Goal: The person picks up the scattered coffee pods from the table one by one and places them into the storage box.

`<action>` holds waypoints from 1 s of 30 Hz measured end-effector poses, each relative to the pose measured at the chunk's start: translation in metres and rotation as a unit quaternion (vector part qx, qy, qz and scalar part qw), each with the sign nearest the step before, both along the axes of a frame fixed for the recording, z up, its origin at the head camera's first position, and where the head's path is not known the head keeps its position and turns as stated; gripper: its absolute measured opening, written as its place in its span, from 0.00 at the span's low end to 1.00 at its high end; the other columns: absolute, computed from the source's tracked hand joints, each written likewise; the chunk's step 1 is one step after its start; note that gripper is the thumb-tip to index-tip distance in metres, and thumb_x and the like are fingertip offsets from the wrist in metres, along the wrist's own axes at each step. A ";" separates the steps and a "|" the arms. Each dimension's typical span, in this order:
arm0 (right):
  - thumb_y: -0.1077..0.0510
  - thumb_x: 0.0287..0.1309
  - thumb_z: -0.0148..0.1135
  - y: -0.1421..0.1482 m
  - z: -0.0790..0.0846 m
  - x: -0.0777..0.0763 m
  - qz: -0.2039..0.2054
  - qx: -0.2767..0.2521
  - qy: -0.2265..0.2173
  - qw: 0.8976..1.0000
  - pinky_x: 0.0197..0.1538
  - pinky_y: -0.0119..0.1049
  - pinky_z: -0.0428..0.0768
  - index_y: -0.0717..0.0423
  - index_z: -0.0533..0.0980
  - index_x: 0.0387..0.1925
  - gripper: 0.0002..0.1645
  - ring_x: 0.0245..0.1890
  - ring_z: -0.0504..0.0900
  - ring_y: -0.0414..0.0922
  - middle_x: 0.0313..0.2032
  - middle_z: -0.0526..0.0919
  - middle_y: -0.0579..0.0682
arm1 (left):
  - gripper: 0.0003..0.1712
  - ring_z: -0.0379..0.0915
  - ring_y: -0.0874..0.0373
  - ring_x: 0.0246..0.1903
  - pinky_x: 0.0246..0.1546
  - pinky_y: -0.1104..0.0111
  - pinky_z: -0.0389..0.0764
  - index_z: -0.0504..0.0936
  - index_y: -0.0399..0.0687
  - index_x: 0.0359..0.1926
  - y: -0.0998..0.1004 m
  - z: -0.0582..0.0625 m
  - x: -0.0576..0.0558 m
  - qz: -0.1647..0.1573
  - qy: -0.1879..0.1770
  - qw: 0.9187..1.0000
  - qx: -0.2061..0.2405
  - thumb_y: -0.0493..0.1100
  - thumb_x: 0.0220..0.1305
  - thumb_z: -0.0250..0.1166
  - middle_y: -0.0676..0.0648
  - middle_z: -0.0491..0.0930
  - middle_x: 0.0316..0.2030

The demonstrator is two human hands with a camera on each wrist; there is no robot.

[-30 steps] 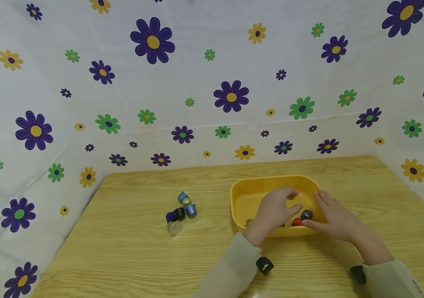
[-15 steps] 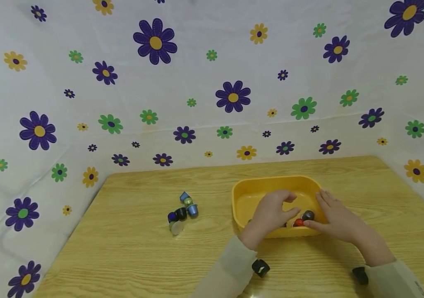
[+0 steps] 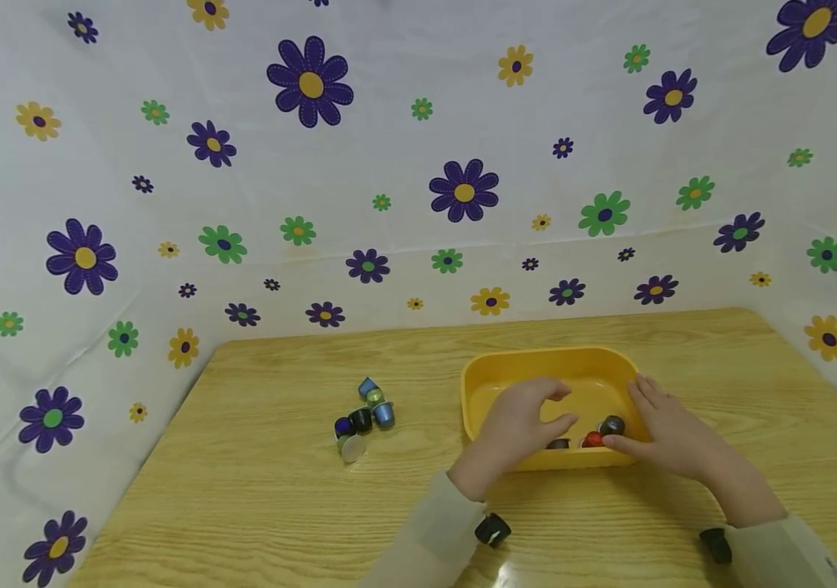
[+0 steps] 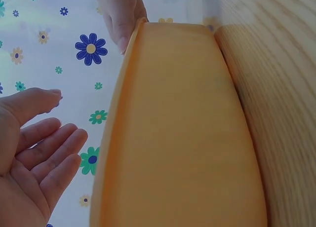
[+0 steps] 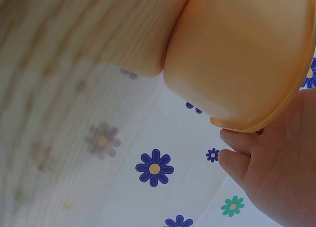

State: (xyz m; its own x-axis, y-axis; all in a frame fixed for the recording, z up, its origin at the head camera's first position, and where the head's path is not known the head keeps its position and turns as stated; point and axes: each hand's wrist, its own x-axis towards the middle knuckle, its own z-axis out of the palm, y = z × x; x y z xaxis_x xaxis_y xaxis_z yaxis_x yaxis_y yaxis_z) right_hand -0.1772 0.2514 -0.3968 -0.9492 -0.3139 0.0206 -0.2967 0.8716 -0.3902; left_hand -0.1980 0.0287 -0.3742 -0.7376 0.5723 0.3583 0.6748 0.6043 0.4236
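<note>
My left hand hovers over the near left part of a yellow plastic tub, thumb and fingers apart with nothing between them. The left wrist view shows that palm beside the tub's outer wall. My right hand holds the tub's right corner, its fingers outside the rim and its thumb reaching over the near edge. From the right wrist, those fingertips sit just below the rim. Inside the tub lie a dark grey coffee capsule, a red capsule and a dark capsule near the front wall.
Left of the tub, a loose cluster holds several capsules: blue, black, green and one showing its pale lid. The wooden table ends at a white flower-print cloth behind and at both sides.
My left hand has drawn left over the tub, uncovering the dark capsule by the front wall and hiding a greenish one at the left. The right hand keeps its hold.
</note>
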 end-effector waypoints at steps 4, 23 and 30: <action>0.34 0.50 0.53 0.001 0.000 0.000 0.000 -0.001 0.000 1.000 0.57 0.62 0.48 0.78 0.48 0.60 0.57 0.60 0.45 0.68 0.61 0.44 0.75 | 0.17 0.74 0.63 0.40 0.41 0.78 0.71 0.78 0.45 0.44 -0.010 0.001 0.002 -0.003 0.016 1.000 -0.001 0.48 0.56 0.62 0.51 0.79 0.40; 0.34 0.50 0.54 0.002 -0.003 -0.001 0.009 -0.005 0.006 1.000 0.58 0.60 0.48 0.79 0.48 0.60 0.57 0.61 0.44 0.67 0.61 0.44 0.74 | 0.17 0.74 0.56 0.41 0.41 0.68 0.74 0.77 0.39 0.44 -0.091 -0.009 0.011 0.043 0.028 0.999 -0.005 0.44 0.54 0.64 0.47 0.78 0.40; 0.34 0.50 0.54 0.002 -0.002 -0.001 0.007 -0.010 0.003 1.000 0.58 0.60 0.47 0.79 0.48 0.60 0.58 0.61 0.44 0.67 0.61 0.44 0.74 | 0.16 0.75 0.54 0.39 0.40 0.66 0.76 0.78 0.39 0.41 -0.121 -0.013 0.015 0.068 0.051 0.996 0.013 0.42 0.51 0.66 0.45 0.79 0.38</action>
